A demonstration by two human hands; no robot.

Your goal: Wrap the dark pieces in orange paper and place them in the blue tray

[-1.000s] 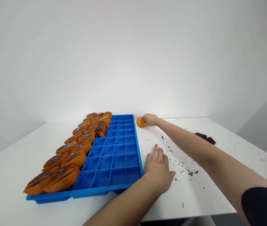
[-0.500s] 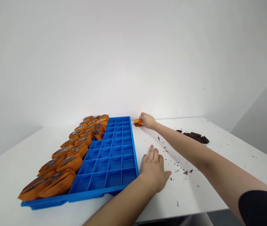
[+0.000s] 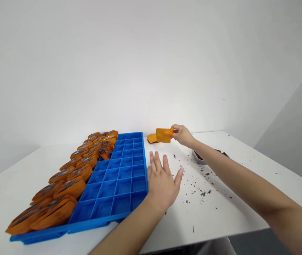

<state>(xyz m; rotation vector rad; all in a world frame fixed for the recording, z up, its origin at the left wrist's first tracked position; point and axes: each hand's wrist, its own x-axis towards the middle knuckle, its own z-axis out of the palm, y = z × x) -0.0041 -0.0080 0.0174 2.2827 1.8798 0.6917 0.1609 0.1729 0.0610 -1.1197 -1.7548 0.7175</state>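
A: What has changed over the last half second?
B: The right hand (image 3: 183, 136) was low at the tabletop's far edge; now it is raised, pinching one orange packet (image 3: 163, 135) by its right end. A flat orange piece (image 3: 152, 139) lies just left of it, by the tray's far right corner.

A: And the left hand (image 3: 163, 182)?
B: It holds nothing. Its fingers are spread wider than before, and it has shifted toward the far side, close along the right edge of the blue tray (image 3: 121, 204). I can't tell whether the palm touches down.

A: Has the tray changed?
B: Its filling hasn't: orange packets (image 3: 83, 162) crowd the left columns, and the right ones are bare.

A: The surface?
B: A white tabletop (image 3: 177, 226), with dark crumbs (image 3: 203, 193) scattered right of the left hand. Beyond the right forearm, a pale dish rim (image 3: 199, 160) now shows, with dark pieces (image 3: 224, 153) partly hidden.

A: The room?
B: A plain white wall (image 3: 151, 71) behind, greyer at the far right.
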